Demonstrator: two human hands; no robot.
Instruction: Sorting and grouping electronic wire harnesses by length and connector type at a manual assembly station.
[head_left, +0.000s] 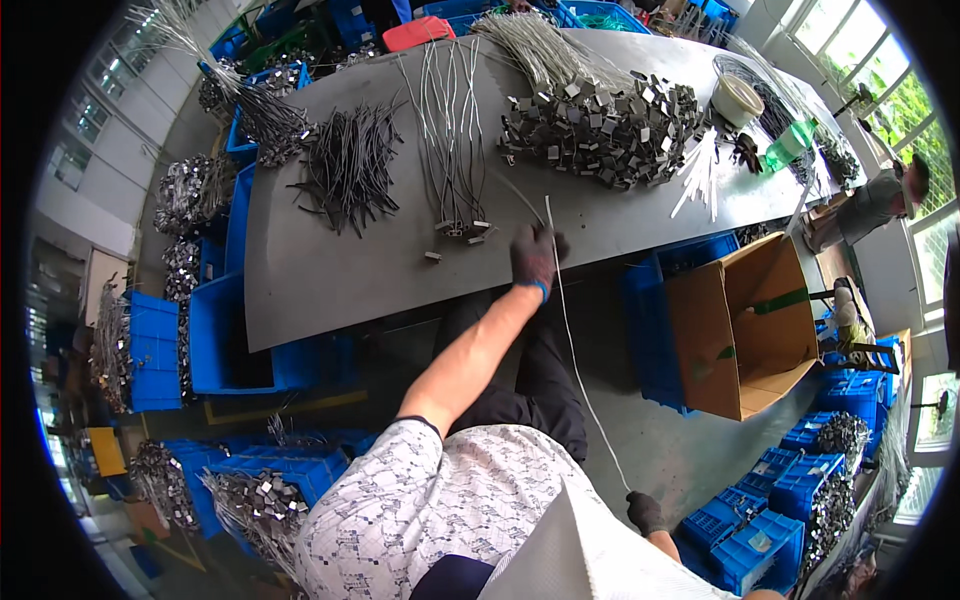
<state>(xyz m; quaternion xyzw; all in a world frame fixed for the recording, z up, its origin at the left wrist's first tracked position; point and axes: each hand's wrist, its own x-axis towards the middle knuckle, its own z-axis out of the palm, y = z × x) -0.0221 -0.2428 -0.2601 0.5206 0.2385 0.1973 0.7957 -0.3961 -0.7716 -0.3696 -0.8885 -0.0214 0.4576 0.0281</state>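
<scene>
My left hand, in a dark glove with a blue band at the wrist, is closed near the upper end of a long, thin, pale cable at the table's near edge. The cable runs down to the right beside my legs. Its lower end reaches my right hand, also gloved and closed on it, low at the right. Just beyond my left hand, a thin grey strip slants across the tabletop. Left of it lie several long silver cables with small metal pieces at their near ends.
The grey metal table carries a heap of short black cords, a large pile of metal-ended cables, white strips, a pale bowl and a green bottle. A cardboard box and blue crates stand below it.
</scene>
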